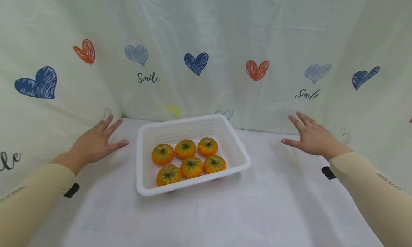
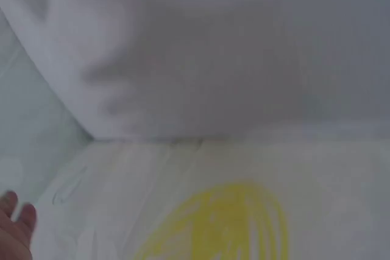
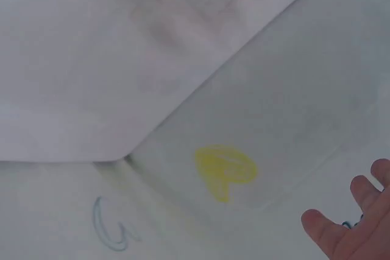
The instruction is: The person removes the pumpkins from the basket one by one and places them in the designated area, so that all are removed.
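Observation:
A white plastic basket stands slightly askew on the table, with slotted walls. Inside it lie several small orange-and-green pumpkins in two rows, nearer the front and left. To the left of the basket my left hand hovers with fingers spread, holding nothing. On the other side, farther from the basket, my right hand is held up, fingers apart and nothing in it. Fingertips of the left hand show at the lower left of its wrist view. The right wrist view catches the right hand at its lower right corner.
A white cloth covers the table. Behind and at both sides hangs a pale curtain printed with hearts and "Smile" lettering, meeting the table's back edge. Dark straps show under both wrists.

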### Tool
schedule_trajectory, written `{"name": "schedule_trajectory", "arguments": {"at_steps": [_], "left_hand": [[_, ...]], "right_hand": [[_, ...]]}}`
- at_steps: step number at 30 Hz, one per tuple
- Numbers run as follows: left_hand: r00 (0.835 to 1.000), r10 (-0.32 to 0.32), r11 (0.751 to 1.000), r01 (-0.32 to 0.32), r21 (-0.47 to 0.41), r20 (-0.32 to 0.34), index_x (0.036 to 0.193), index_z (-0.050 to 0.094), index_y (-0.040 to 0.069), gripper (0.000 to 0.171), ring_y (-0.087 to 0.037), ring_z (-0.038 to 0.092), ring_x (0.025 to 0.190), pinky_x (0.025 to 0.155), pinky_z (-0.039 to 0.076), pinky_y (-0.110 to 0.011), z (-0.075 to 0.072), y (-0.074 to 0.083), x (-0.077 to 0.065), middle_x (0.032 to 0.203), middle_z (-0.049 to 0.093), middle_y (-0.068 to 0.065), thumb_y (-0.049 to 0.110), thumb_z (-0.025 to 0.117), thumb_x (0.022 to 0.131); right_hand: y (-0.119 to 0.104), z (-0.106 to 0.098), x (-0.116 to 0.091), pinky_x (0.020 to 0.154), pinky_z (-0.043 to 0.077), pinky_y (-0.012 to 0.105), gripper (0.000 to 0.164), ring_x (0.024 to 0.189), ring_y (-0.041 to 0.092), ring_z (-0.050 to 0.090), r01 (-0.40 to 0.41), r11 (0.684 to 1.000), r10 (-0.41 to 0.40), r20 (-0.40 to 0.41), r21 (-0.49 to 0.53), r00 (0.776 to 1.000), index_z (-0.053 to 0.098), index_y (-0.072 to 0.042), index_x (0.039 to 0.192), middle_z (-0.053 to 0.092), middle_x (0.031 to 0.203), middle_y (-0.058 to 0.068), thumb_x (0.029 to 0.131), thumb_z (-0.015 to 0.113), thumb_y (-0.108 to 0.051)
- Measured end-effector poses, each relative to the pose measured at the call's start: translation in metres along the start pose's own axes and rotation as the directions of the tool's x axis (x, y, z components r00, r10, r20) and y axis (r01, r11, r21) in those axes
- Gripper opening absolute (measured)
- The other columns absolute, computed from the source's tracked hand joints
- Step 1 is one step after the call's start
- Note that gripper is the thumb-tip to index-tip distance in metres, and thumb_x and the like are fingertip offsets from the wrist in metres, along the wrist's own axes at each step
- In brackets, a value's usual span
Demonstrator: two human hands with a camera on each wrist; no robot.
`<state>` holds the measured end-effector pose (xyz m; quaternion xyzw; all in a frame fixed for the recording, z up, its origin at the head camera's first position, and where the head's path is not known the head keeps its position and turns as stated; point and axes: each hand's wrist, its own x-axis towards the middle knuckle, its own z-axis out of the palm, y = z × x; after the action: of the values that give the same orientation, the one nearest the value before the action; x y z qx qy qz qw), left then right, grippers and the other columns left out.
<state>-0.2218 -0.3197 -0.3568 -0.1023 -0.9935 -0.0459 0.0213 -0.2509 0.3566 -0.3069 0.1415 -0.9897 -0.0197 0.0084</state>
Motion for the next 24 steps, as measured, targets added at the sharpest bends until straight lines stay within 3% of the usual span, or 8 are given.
{"name": "schedule_trajectory", "arguments": {"at_steps": [4,7,14,19,24], "left_hand": [[0.999,0.039,0.976,-0.041,-0.212,-0.014,0.162,0.009,0.017,0.089,-0.059,0.024,0.137,0.098,0.030,-0.075,0.016,0.021,-0.006,0.164,0.002,-0.022,0.059,0.053,0.096],[0.996,0.080,0.952,-0.086,-0.292,-0.031,0.162,0.010,0.020,0.087,-0.056,0.027,0.137,0.096,0.034,-0.074,0.028,0.036,-0.011,0.166,0.004,-0.017,0.053,0.058,0.096],[0.991,0.123,0.949,-0.131,-0.286,-0.047,0.162,0.014,0.022,0.091,-0.053,0.031,0.138,0.090,0.045,-0.069,0.042,0.055,-0.016,0.167,0.000,-0.009,0.051,0.064,0.092],[0.989,0.140,0.954,-0.150,-0.259,-0.054,0.162,0.013,0.022,0.092,-0.053,0.035,0.136,0.084,0.051,-0.064,0.044,0.055,-0.017,0.167,-0.001,-0.008,0.051,0.064,0.091],[0.982,0.176,0.950,-0.189,-0.250,-0.075,0.162,0.012,0.023,0.091,-0.051,0.036,0.136,0.083,0.052,-0.064,0.047,0.052,-0.015,0.168,0.000,-0.004,0.048,0.064,0.092]], "right_hand": [[-0.030,-0.007,0.023,0.105,0.027,0.071,0.107,0.143,0.052,0.015,0.033,0.998,-0.035,0.033,0.046,0.999,0.014,-0.012,0.161,0.006,0.163,0.024,0.085,0.050,-0.079],[-0.051,-0.012,0.039,0.102,0.032,0.071,0.105,0.145,0.049,0.015,0.055,0.994,-0.060,0.050,0.094,0.997,0.013,-0.016,0.161,0.005,0.165,0.019,0.085,0.050,-0.078],[-0.104,-0.023,0.076,0.103,0.032,0.070,0.100,0.147,0.041,0.018,0.122,0.971,-0.136,0.056,0.207,0.989,0.015,-0.024,0.161,0.008,0.166,0.010,0.085,0.055,-0.075],[-0.146,-0.024,0.098,0.108,0.032,0.063,0.102,0.147,0.035,0.023,0.174,0.932,-0.208,0.077,0.318,0.975,0.016,-0.027,0.161,0.013,0.166,0.006,0.083,0.059,-0.074],[-0.184,-0.017,0.114,0.109,0.034,0.058,0.097,0.144,0.032,0.031,0.227,0.903,-0.294,0.139,0.365,0.946,0.019,-0.029,0.161,0.022,0.164,0.006,0.084,0.064,-0.068]]}}
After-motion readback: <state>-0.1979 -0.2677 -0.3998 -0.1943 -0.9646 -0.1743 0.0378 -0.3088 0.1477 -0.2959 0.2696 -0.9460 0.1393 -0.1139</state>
